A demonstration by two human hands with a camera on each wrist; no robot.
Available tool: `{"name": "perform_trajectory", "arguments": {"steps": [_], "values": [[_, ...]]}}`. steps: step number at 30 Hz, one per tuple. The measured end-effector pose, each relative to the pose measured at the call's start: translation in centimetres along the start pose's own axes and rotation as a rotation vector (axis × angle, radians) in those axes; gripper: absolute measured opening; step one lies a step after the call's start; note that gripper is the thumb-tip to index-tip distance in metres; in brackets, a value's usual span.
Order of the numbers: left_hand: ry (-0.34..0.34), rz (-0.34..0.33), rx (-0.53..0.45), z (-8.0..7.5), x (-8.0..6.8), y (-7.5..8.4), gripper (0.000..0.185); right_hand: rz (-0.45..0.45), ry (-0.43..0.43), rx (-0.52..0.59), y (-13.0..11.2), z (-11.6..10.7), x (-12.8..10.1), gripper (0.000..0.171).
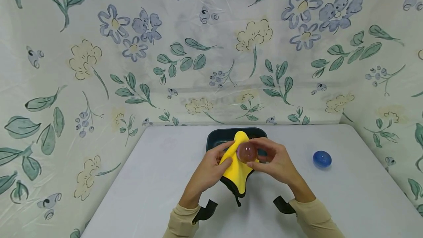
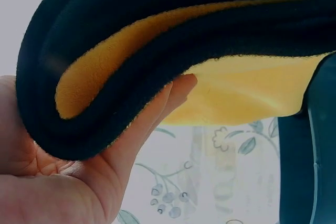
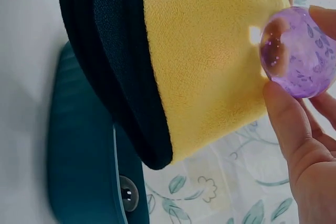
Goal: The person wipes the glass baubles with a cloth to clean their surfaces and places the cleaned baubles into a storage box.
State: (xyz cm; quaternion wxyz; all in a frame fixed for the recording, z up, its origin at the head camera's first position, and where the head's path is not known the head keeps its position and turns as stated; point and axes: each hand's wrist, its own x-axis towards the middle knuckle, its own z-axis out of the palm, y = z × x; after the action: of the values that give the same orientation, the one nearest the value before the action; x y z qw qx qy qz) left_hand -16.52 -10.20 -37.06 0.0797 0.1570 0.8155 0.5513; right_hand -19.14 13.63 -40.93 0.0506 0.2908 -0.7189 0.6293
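My left hand [image 1: 211, 166] holds up a yellow cloth [image 1: 237, 173] with a dark border, which hangs in folds over its fingers. In the left wrist view the cloth's dark edge [image 2: 139, 59] curves across the palm and hides part of the fingers. Between the thumb and fingers of my right hand [image 1: 272, 159] is a see-through purple ball [image 3: 300, 52], reddish in the head view. That ball lies close against the cloth's yellow face; whether they touch I cannot tell.
Behind the hands stands a dark teal basin [image 1: 214, 135], partly covered by the cloth. A clear ball [image 3: 128, 193] shows inside it in the right wrist view. To the right, a blue ball [image 1: 322, 159] rests on the white table [image 1: 138, 194]. A floral curtain [image 1: 185, 94] closes off the back.
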Motion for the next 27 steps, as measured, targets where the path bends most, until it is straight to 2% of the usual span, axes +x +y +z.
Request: {"name": "perform_trajectory", "arguments": {"steps": [8, 15, 27], "values": [[-0.028, -0.035, -0.015, 0.0, -0.1, 0.3, 0.054, 0.017, 0.053, -0.015, 0.2, -0.2, 0.0, 0.056], [-0.018, -0.039, -0.017, 0.1, -0.3, 0.6, 0.053, 0.069, 0.061, -0.026, 0.5, -0.5, 0.1, 0.057], [0.04, 0.043, -0.031, 0.2, -1.0, 1.2, 0.051, 0.137, 0.026, -0.041, 1.0, -0.8, 0.2, 0.057]]}}
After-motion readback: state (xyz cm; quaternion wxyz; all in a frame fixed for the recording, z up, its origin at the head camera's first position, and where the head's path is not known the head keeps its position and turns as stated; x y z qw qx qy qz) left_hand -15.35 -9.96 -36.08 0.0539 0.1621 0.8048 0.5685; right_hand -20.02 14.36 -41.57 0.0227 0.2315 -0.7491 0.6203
